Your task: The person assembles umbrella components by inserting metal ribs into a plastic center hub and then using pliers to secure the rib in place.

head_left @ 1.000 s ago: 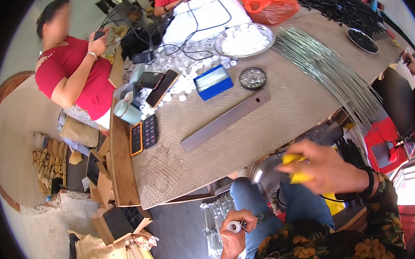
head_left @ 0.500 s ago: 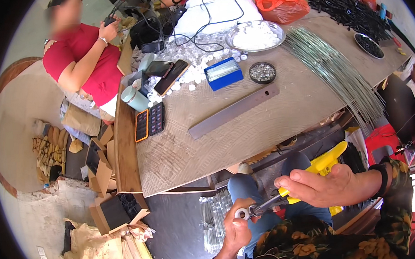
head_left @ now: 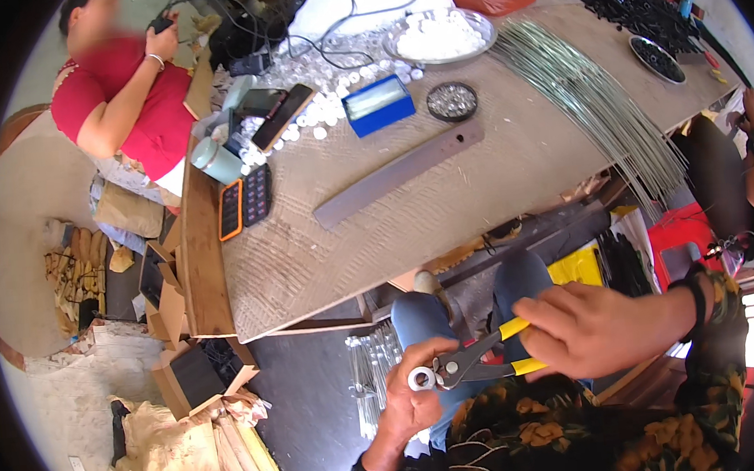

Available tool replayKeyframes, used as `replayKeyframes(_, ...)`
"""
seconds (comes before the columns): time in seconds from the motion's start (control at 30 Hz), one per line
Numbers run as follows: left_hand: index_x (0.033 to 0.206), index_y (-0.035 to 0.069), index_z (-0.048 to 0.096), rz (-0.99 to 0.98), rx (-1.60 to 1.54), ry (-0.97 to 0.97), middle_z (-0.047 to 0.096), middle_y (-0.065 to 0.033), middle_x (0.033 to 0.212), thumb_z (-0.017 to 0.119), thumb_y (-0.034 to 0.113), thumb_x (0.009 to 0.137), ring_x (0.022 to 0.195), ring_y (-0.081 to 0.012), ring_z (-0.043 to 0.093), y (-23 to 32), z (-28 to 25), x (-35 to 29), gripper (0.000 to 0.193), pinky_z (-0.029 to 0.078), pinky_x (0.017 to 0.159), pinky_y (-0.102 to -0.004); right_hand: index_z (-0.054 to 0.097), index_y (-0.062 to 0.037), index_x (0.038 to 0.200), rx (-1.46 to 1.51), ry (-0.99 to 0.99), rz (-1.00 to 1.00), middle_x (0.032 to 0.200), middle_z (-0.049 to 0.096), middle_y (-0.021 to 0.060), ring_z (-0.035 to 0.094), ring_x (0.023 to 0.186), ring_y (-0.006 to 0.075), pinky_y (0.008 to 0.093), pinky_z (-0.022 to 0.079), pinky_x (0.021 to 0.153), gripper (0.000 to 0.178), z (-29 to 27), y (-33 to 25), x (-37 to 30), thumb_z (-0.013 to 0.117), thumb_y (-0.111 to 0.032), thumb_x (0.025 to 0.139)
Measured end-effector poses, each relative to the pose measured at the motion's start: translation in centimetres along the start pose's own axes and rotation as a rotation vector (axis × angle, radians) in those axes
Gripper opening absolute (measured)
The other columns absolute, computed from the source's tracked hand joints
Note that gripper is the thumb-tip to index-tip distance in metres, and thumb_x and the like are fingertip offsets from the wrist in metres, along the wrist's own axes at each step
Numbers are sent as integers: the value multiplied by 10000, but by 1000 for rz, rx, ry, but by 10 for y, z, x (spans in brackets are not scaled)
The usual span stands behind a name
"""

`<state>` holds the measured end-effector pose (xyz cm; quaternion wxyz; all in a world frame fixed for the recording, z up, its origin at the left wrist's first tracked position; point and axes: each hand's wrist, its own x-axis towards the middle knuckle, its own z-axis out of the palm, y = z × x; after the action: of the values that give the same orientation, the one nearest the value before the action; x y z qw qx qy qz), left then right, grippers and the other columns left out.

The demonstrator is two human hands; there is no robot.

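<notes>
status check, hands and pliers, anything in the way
Right hand gripping pliers. Left hand holding white ring. Pliers' head beside ring, contact unclear. No obstruction visible.

This is a workshop: pliers (head_left: 468,361) (yellow-gripped), and metal rods (head_left: 593,105) overhanging the near edge of the table (head_left: 308,263).

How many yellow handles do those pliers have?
2: the upper handle, held in the right hand, and the lower handle, sticking out by that hand's lower edge. The hand hides their ends.
</notes>
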<state>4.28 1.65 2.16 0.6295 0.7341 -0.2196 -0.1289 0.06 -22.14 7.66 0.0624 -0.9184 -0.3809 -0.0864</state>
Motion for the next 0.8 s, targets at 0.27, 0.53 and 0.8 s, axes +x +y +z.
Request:
replayKeyframes(0.27,1111,39,498,318,44,-448,592,-119,987,788,221,589,798,-276,599,-17,-21,-1,624,472,707,-316,472,-52,1073,1756,-519,207,852,555,118,586,675,224,327,472,541,468,14,30,2,587,-408,790)
replayKeyframes(0.53,1034,9,441,218,70,-80,553,-79,871,734,330,694,750,-156,545,-22,2,-17,552,437,680,-271,568,-13,823,-74,108,115,1010,497,138,519,925,242,397,400,795,214,26,1,-11,544,-192,709)
replayKeyframes(0.8,1123,35,514,250,-37,-134,587,-118,1069,791,107,576,866,-176,607,-11,11,1,617,484,716,-277,570,-57,912,-304,164,218,1208,455,151,442,1132,331,549,321,898,247,24,-4,-11,557,-214,721)
